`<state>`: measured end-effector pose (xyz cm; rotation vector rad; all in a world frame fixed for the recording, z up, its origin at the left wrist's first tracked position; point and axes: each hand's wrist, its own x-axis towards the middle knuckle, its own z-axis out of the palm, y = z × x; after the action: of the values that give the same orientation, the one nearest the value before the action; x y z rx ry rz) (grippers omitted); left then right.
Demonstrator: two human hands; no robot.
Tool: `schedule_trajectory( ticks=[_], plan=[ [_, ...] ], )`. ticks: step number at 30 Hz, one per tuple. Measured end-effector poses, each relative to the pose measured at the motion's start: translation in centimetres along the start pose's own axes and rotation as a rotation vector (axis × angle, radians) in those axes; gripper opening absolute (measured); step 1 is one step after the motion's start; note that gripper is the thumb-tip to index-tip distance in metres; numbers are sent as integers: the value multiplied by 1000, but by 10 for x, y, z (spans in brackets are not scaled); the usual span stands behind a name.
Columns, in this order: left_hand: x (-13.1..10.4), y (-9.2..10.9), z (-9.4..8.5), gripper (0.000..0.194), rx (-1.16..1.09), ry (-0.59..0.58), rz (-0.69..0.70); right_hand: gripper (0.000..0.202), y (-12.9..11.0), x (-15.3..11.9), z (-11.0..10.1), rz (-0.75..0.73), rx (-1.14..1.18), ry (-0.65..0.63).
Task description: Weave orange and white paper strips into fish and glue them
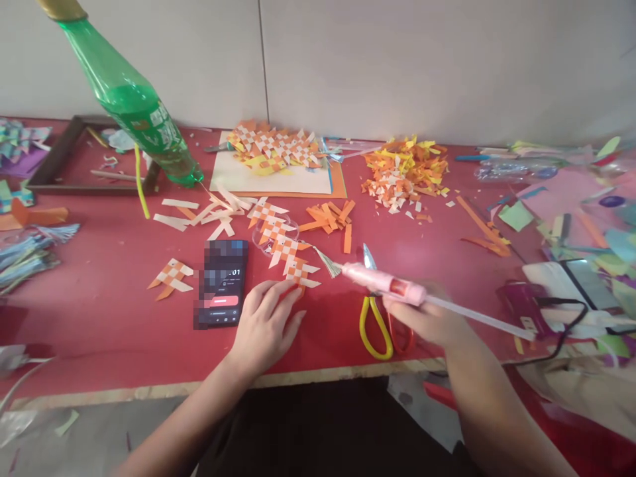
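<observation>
- Left hand (268, 324) is lying half-flat near the table's edge, fingers loosely extending, thumb standing apart; fingertips are touching the nearest of the woven paper fish (287, 250).
- Right hand (427, 318) is closing around the pink glue gun (385, 279), nozzle pointing left.
- Scissors (365, 322) are lying just left of the right hand, partly under the gun.
- Phone (226, 281) is lying just left of the fish, beyond the left hand.
- Fish are running in a row from the left fingertips toward far left; nozzle is sitting to their right, by a tassel (326, 262).
- Orange strips (330, 217) are lying beyond the tassel.
- Green bottle (144, 119) is standing far left.
</observation>
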<state>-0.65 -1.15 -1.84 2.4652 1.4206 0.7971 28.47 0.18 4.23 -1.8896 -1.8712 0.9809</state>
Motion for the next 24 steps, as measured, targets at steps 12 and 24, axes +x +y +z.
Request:
schedule_trajectory(
  ticks=[12,24],
  plan=[
    [1,1,5,43,68,-89,-51,5,-28,20,40,-31,78,-149],
    [2,1,4,40,67,-121,-73,16,-38,20,33,-1,4,-179]
  ],
)
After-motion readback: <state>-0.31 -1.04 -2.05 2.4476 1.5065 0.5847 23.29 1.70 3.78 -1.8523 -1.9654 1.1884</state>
